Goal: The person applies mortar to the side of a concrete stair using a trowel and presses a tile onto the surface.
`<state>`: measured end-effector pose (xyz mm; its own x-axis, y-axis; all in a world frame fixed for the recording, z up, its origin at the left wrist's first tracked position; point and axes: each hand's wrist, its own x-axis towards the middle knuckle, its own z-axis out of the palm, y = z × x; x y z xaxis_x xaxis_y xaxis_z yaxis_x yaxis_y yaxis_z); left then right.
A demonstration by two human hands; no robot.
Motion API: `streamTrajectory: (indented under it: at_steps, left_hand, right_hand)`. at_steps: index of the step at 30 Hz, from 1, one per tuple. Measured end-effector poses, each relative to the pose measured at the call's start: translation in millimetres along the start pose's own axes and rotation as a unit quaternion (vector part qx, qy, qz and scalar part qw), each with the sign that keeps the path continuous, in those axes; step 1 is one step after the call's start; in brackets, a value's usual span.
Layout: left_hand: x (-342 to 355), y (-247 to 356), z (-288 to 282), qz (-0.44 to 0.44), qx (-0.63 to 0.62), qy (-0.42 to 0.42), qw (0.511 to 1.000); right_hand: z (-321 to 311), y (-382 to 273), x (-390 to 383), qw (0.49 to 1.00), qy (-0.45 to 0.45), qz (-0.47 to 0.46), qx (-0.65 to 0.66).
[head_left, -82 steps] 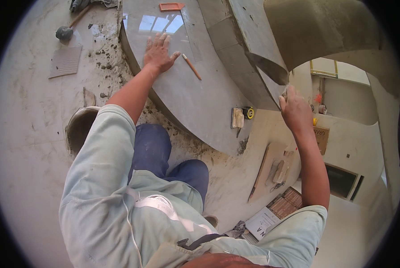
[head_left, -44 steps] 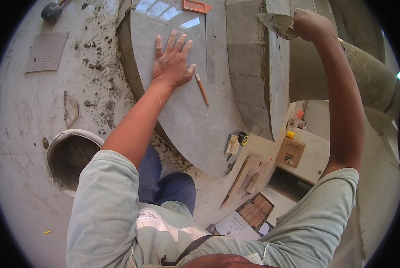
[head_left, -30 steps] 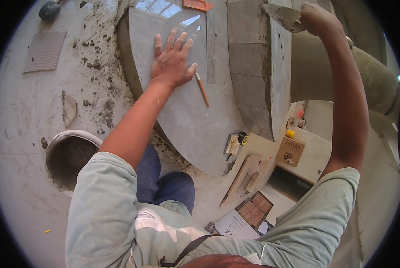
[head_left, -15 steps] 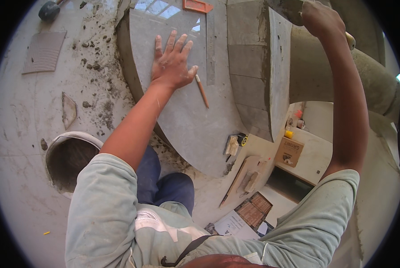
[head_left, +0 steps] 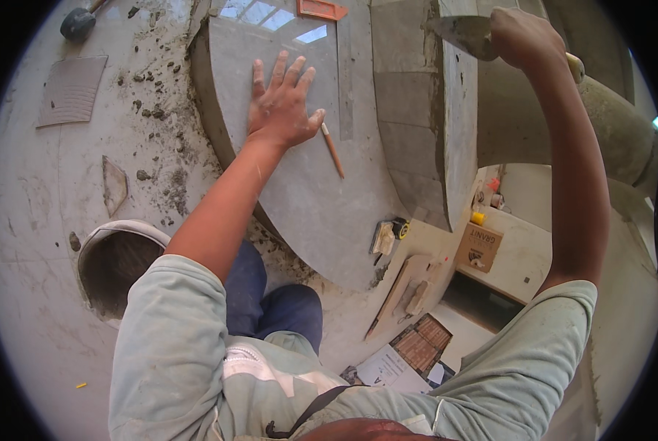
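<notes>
My left hand (head_left: 280, 106) lies flat with fingers spread on a curved, glossy grey tiled step (head_left: 318, 228). A pencil (head_left: 331, 151) rests just beside its thumb. Up at the top right, my right hand (head_left: 524, 40) grips a trowel (head_left: 465, 37) by its pale handle, the blade pointing left over the edge of a tiled riser (head_left: 406, 132). An orange-framed tool (head_left: 319, 9) lies near the step's upper end. A tape measure (head_left: 399, 228) and a small pale block (head_left: 382, 239) sit at the lower right of the step.
A mortar-stained bucket (head_left: 116, 268) stands beside my knees. Left lie a mallet (head_left: 77, 26), a tile piece (head_left: 72, 88), a shard (head_left: 114, 184) and mortar crumbs (head_left: 160, 110). Lower right hold a board with a float (head_left: 395, 287), cardboard box (head_left: 478, 246) and tile stack (head_left: 424, 338). A concrete curve (head_left: 520, 125) rises right.
Since the oldest frame, my right hand and trowel have risen to the top right. In the last half second the blade has swung back down over the riser's edge. My left hand stays pressed on the step.
</notes>
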<state>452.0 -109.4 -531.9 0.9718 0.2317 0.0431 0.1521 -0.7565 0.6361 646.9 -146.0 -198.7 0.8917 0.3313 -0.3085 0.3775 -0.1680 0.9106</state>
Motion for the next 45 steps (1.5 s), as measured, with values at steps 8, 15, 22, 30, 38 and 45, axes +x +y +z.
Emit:
streamTrajectory:
  at_steps: [8,15,22,30,38,45]
  left_hand:
    - [0,3,-1,0.003,-0.007,0.002,1.0]
    - [0,2,-2,-0.001,0.009,0.0,1.0]
    - [0,-1,-1,-0.005,0.009,0.002,1.0]
    - [0,1,-2,-0.002,0.004,-0.002,1.0]
    - [0,-1,-1,-0.005,0.012,0.0,1.0]
    - [-1,2,-3,0.002,0.002,0.003,1.0]
  right_hand:
    - [-31,-4,7,0.997,0.037,0.065,-0.007]
    - [-40,-13,3,0.997,0.026,0.068,-0.007]
    - [-43,-20,-2,0.998,0.008,0.066,-0.014]
    - [-41,-9,4,0.995,-0.022,0.09,0.022]
    - [-27,-6,-21,0.997,-0.055,0.052,0.016]
    - [-16,7,12,0.995,0.032,0.092,0.008]
